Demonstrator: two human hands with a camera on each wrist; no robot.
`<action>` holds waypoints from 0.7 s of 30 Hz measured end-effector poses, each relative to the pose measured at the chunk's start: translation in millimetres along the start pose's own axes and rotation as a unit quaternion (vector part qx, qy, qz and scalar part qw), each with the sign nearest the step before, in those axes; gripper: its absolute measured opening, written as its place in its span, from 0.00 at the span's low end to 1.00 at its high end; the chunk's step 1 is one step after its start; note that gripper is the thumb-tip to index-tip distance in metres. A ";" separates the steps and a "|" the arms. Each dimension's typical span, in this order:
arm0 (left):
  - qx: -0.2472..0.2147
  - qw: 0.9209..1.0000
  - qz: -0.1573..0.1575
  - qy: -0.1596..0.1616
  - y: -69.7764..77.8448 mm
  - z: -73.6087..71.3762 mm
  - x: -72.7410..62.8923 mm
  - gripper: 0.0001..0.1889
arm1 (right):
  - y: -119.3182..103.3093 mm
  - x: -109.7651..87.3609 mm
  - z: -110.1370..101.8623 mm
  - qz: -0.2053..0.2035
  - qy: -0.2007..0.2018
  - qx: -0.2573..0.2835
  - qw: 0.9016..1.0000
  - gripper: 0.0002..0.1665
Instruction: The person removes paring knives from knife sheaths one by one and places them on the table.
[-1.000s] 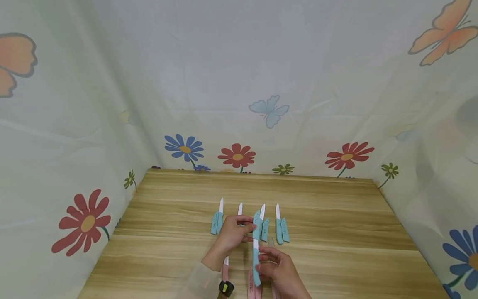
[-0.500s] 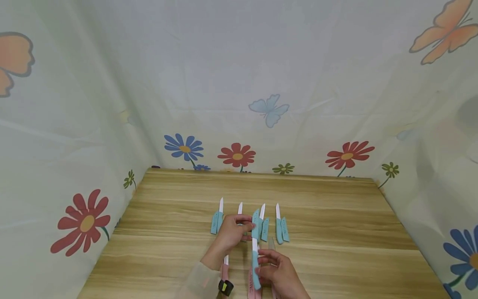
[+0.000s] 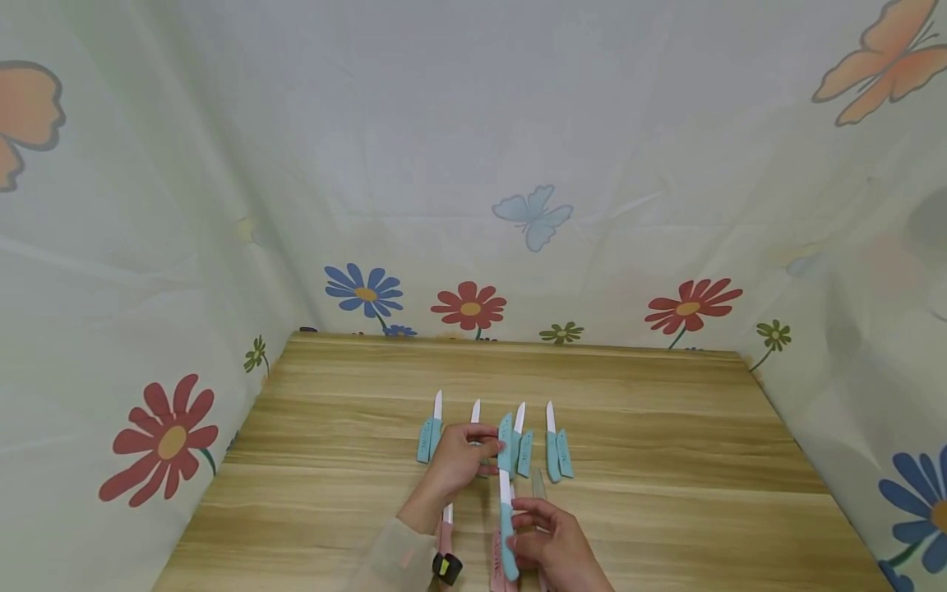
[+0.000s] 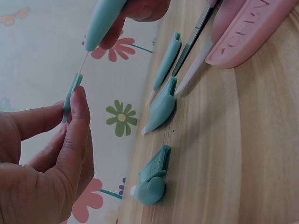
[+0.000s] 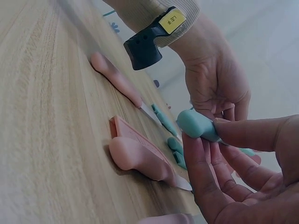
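A teal-handled paring knife (image 3: 507,543) with a white blade is held above the table, tip pointing away. Its teal blade sheath (image 3: 505,440) covers the front of the blade, and a bare white stretch shows between sheath and handle. My left hand (image 3: 460,456) pinches the sheath between thumb and fingers; the left wrist view shows the sheath (image 4: 72,100) edge-on. My right hand (image 3: 553,538) grips the handle, whose rounded butt (image 5: 194,123) faces the right wrist camera. Beneath the hands lie a pink-handled knife (image 5: 140,158) and a pink sheath (image 5: 135,133).
Several teal knives with sheaths beside them lie in a row farther back, one pair at the right (image 3: 558,456) and one at the left (image 3: 429,440). Another pink knife (image 5: 114,77) lies left of the hands. A flower-print curtain (image 3: 473,164) surrounds the wooden table (image 3: 666,427).
My right hand has drawn the knife handle slightly toward me, and a longer stretch of white blade shows outside the sheath. My left hand has stayed almost in place.
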State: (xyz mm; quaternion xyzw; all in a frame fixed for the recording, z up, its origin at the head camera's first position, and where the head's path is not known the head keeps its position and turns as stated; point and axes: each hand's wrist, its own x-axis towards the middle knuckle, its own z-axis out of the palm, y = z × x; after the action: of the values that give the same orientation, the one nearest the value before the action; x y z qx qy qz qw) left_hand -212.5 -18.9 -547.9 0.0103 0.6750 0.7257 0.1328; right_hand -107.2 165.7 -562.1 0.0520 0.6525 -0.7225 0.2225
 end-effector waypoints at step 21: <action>-0.019 1.000 0.007 0.005 4.0 -4.0 -0.5 0.15 | 6.0 -5.7 -1.2 0.001 -0.026 0.002 1.000 0.35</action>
State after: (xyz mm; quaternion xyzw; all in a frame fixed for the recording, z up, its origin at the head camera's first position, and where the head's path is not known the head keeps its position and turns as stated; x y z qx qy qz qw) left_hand -213.4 -23.1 -544.3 0.0084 0.6618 0.7393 0.1245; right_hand -100.0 168.1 -565.7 0.0341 0.6452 -0.7246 0.2396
